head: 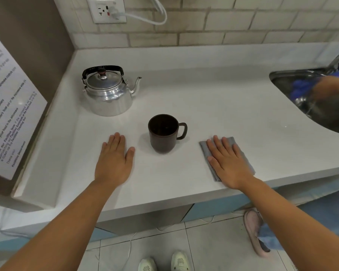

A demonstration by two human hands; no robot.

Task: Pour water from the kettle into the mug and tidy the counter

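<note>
Mug (pixel 163 133) btwn hands, L grip (pixel 114 159) flat open, R grip (pixel 228 163) flat on cloth (pixel 243 155), kettle (pixel 108 92) behind

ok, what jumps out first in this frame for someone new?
Two bare hands lie flat on the white counter, the left hand on bare surface, the right hand on a folded grey cloth. A dark brown mug stands between them, and a shiny metal kettle sits behind on the left.

A lidded silver kettle (pixel 109 92) stands upright toward the worktop's (pixel 204 90) back-left corner, a dark brown mug (pixel 163 133) upright nearer its front edge.
</note>
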